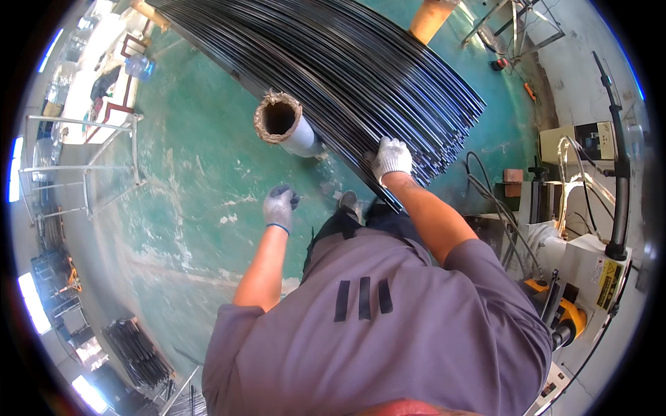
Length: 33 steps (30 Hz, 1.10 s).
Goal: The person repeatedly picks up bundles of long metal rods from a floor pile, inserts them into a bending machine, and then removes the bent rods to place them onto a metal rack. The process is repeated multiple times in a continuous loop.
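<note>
Black rods (pixel 340 76) lie bundled above the green floor (pixel 187 180). The right grip (pixel 391 156) rests on them near their ends; whether it pinches any cannot be told. The left grip (pixel 280 205), fingers curled to an unclear degree, hangs near an upright tube (pixel 300 138).

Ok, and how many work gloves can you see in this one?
2: a grey glove on the left hand, above the green floor, and a white glove on the right hand, at the black rods. Others may be hidden.

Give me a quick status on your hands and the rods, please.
Right hand on rods, near their ends. Left hand apart, loosely curled. Rods side by side, tube alongside.
</note>
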Tool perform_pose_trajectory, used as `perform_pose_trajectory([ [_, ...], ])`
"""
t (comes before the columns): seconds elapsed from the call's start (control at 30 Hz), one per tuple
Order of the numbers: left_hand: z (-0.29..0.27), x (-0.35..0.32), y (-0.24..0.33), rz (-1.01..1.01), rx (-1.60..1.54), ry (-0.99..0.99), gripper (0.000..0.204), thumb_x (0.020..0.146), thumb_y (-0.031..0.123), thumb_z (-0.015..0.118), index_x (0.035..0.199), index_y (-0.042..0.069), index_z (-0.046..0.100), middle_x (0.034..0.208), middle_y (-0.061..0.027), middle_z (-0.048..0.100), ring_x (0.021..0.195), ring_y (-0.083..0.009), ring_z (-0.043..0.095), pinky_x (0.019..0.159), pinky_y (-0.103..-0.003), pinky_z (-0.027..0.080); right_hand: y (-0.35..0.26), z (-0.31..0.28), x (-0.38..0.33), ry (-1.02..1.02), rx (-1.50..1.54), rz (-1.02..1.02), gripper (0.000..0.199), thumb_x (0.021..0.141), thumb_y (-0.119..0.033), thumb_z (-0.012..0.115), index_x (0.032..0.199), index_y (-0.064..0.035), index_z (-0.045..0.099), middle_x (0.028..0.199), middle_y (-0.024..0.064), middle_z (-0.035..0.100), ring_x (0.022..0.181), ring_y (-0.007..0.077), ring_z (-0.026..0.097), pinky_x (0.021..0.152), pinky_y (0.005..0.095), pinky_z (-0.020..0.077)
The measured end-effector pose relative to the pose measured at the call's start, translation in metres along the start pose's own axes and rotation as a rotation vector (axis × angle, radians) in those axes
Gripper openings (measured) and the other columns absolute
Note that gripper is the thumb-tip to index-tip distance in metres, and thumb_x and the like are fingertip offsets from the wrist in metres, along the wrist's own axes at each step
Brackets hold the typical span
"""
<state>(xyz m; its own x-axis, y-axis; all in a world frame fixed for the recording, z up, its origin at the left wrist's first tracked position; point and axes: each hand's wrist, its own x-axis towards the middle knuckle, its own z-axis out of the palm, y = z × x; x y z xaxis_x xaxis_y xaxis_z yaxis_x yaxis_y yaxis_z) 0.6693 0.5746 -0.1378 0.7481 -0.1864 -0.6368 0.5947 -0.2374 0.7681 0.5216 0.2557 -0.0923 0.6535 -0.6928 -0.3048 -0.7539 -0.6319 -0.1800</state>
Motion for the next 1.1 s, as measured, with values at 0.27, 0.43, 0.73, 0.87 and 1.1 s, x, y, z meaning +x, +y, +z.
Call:
perform_pose_trajectory([
  [0.27, 0.08, -0.042, -0.029, -0.083, 0.059, -0.338, 0.028, 0.101, 0.007, 0.067, 0.127, -0.004, 0.069, 0.107, -0.0175, 0.078, 0.086, -0.0271, 0.078, 0.082, -0.04, 0.064, 0.016, -0.065, 0.045, -0.318, -0.014, -0.134, 0.048, 0.098, -0.046, 0.076, 0.117, -0.0021, 0.081, 0.119, 0.0255, 0.079, 0.115, 0.0434, 0.075, 0.099, 0.0501, 0.0597],
  [0.43, 0.099, -0.031, -0.001, 0.089, 0.089, -0.366, 0.028, 0.102, 0.008, 0.067, 0.127, -0.004, 0.07, 0.107, -0.0153, 0.08, 0.088, -0.0236, 0.078, 0.084, -0.038, 0.064, 0.028, -0.095, 0.062, -0.472, 0.321, -0.015, 0.056, 0.085, -0.033, 0.093, 0.124, 0.004, 0.079, 0.108, 0.0183, 0.082, 0.099, 0.03, 0.078, 0.094, 0.0422, 0.061],
  [0.73, 0.104, -0.026, 0.024, 0.053, 0.042, -0.311, 0.023, 0.103, 0.008, 0.067, 0.124, -0.002, 0.071, 0.108, -0.0143, 0.08, 0.09, -0.0236, 0.079, 0.083, -0.037, 0.064, 0.061, -0.093, 0.067, -0.916, 1.248, 0.046, 0.032, 0.102, -0.021, 0.077, 0.116, 0.0077, 0.077, 0.096, 0.0181, 0.081, 0.079, 0.0284, 0.08, 0.073, 0.044, 0.0668],
  [0.87, 0.122, -0.044, 0.013, -0.02, -0.01, -0.376, 0.025, 0.104, 0.008, 0.066, 0.126, -0.003, 0.07, 0.111, -0.015, 0.079, 0.094, -0.0246, 0.078, 0.086, -0.038, 0.064, 0.068, -0.085, 0.066, -0.91, 1.322, 0.087, 0.035, 0.103, -0.022, 0.073, 0.121, 0.0072, 0.076, 0.099, 0.0193, 0.082, 0.081, 0.0284, 0.08, 0.074, 0.0425, 0.0667],
  [1.1, 0.14, -0.066, 0.019, -0.064, -0.029, -0.411, 0.029, 0.104, 0.009, 0.065, 0.129, -0.004, 0.069, 0.114, -0.016, 0.079, 0.097, -0.0269, 0.078, 0.089, -0.039, 0.064, 0.055, -0.076, 0.067, -0.912, 1.139, 0.134, 0.034, 0.105, -0.026, 0.073, 0.12, 0.0047, 0.075, 0.102, 0.0172, 0.082, 0.093, 0.0293, 0.08, 0.083, 0.0484, 0.0645],
])
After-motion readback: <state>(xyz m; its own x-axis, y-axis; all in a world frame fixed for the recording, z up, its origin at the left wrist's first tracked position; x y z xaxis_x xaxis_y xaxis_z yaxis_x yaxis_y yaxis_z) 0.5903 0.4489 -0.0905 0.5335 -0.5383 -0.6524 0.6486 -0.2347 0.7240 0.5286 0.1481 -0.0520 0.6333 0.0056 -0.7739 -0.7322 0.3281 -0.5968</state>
